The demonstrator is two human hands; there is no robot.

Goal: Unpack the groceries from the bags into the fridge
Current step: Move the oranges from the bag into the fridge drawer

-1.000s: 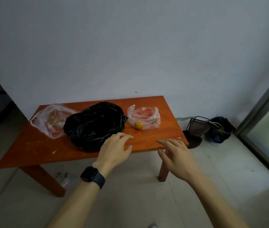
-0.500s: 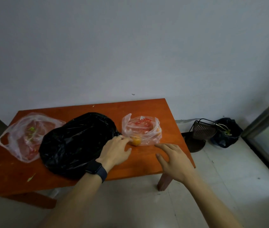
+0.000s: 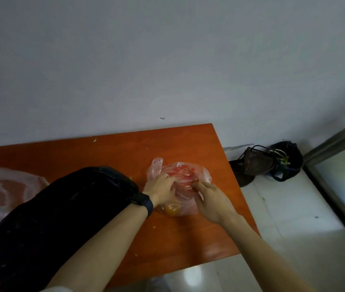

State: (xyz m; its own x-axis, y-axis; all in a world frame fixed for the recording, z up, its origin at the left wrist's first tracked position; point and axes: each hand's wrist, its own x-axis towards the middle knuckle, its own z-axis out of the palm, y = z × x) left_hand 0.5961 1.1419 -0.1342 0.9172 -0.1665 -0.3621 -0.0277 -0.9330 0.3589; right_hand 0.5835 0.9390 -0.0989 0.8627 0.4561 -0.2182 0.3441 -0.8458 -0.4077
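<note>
our left hand (image 3: 160, 189) curls its fingers into the clear plastic bag (image 3: 185, 175) and our right hand (image 3: 211, 202) pinches it from the other side. an orange fruit (image 3: 171, 209) sits inside the bag by our left wrist. the bag lies on the orange table (image 3: 188, 239), just right of the black bag (image 3: 62, 218).

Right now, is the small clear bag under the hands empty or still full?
Still full: an orange fruit and red produce show through the clear bag, which the left hand and right hand grip.
</note>
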